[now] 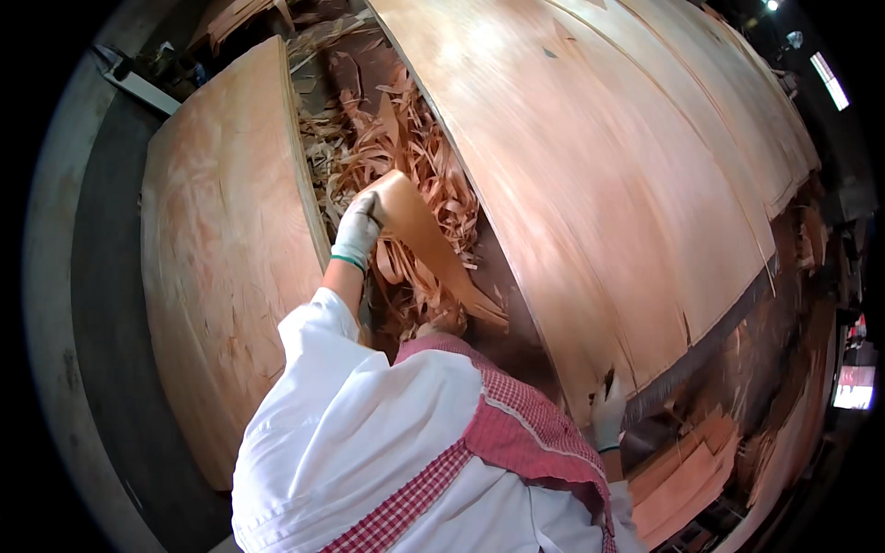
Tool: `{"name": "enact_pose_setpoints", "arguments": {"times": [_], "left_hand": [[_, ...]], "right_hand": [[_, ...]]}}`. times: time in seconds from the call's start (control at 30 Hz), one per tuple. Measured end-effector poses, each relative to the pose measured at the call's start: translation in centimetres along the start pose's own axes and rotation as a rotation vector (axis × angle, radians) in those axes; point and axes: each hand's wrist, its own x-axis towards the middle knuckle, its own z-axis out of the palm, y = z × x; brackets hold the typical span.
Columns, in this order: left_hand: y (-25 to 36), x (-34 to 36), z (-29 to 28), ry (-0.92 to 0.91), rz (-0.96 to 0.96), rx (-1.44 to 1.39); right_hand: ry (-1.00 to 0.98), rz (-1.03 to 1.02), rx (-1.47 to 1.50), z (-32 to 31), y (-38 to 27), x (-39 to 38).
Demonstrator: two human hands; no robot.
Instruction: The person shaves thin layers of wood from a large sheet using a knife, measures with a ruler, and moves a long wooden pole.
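Observation:
My left hand (pixel 357 229), in a pale work glove with a green cuff, is closed on one end of a long strip of wood veneer (pixel 419 226). The strip curls over and hangs down toward the floor. Low on the right, my gloved right hand (pixel 607 415) is at the near corner of a large stack of veneer sheets (pixel 590 194). Its fingers appear closed around the edge of the top veneer sheet, though they are partly hidden.
Another veneer stack (pixel 221 249) stands on the left. Between the stacks, a heap of curled veneer scraps (pixel 433 166) covers the floor around my feet. More flat offcuts (pixel 691 475) lie at the lower right. A grey wall or ledge (pixel 97 304) runs along the far left.

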Motion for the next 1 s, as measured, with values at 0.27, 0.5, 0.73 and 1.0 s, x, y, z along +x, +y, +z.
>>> {"name": "enact_pose_setpoints", "arguments": {"times": [0.27,0.5,0.73,1.0], "left_hand": [[8.7,-14.6,21.4,-0.426,-0.110,0.164],[6.8,-14.1,17.0,-0.962,-0.557,-0.107],[-7.2,-5.0,9.1,-0.447,-0.694,-0.554],[-5.1,5.1,11.1,-0.389,-0.375,0.039]], "right_hand": [[-0.449,-0.251,1.065,-0.7,-30.5,6.6],[-0.561,-0.276,0.529,-11.3,-35.4,4.5],[-0.536,-0.442,0.240,-22.1,-31.4,-1.5],[-0.282,-0.278,0.224,-23.1,-22.8,-8.1]]}}
